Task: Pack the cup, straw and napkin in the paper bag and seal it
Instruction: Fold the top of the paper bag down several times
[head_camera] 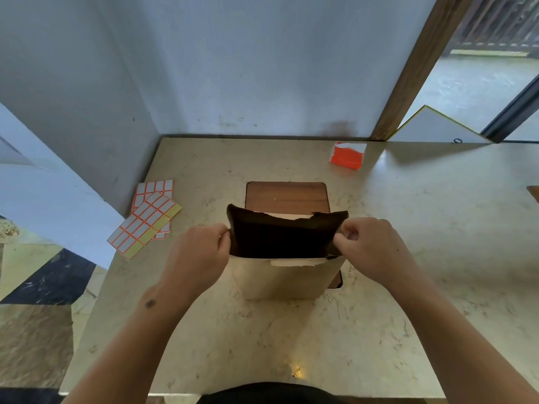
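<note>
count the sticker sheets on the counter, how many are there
2 that show. One sticker sheet lies on top, angled, left of the paper bag. The other sheet lies under it, its far end sticking out. More could be hidden underneath.

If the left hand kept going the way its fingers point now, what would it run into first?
The left hand points rightward and already pinches the paper bag at its left top edge, so the bag comes first. Beyond its open mouth, roughly in line, is the right hand.

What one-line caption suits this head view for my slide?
Both hands, left hand and right hand, pinch open a tan paper bag on a beige marble counter.
</note>
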